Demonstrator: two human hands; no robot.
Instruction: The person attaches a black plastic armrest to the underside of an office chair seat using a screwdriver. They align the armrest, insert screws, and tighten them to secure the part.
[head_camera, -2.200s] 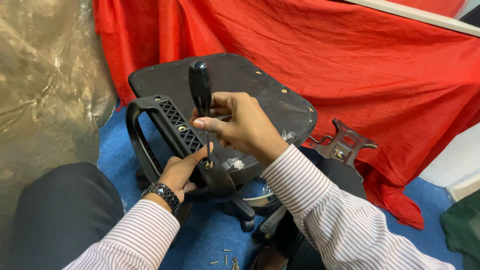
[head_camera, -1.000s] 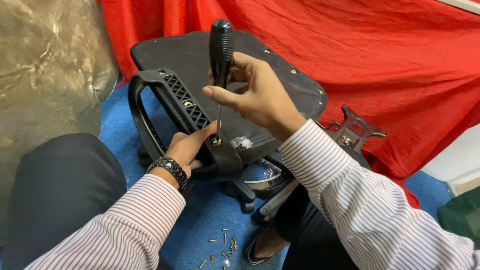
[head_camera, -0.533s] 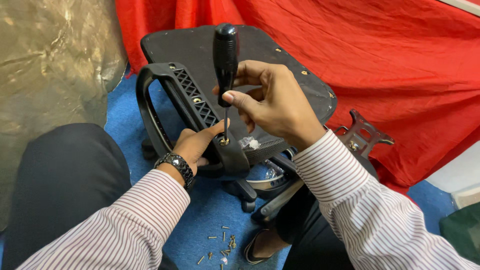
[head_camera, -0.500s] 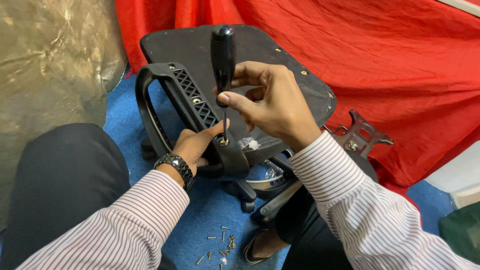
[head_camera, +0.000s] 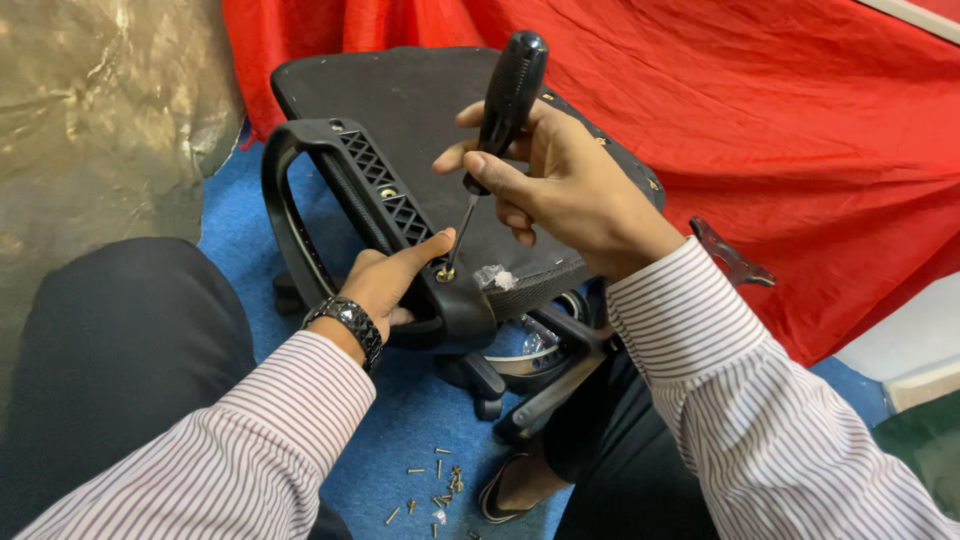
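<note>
An upturned black office chair seat (head_camera: 420, 110) lies in front of me with a black plastic armrest (head_camera: 330, 170) against its underside. My right hand (head_camera: 560, 185) grips a black-handled screwdriver (head_camera: 505, 100), its tip set on a brass screw (head_camera: 445, 273) in the armrest bracket. My left hand (head_camera: 395, 280), with a dark wristwatch, holds the bracket end of the armrest, thumb beside the screw.
Several loose screws (head_camera: 435, 485) lie on the blue floor between my legs. A red cloth (head_camera: 780, 130) covers the back and right. A golden sheet (head_camera: 90, 130) hangs at left. The chair base (head_camera: 540, 360) and a metal plate (head_camera: 735, 260) sit under the seat.
My view has shifted closer and lower. The screwdriver has tilted to the right, tip still on the screw; my left hand keeps its grip on the armrest.
</note>
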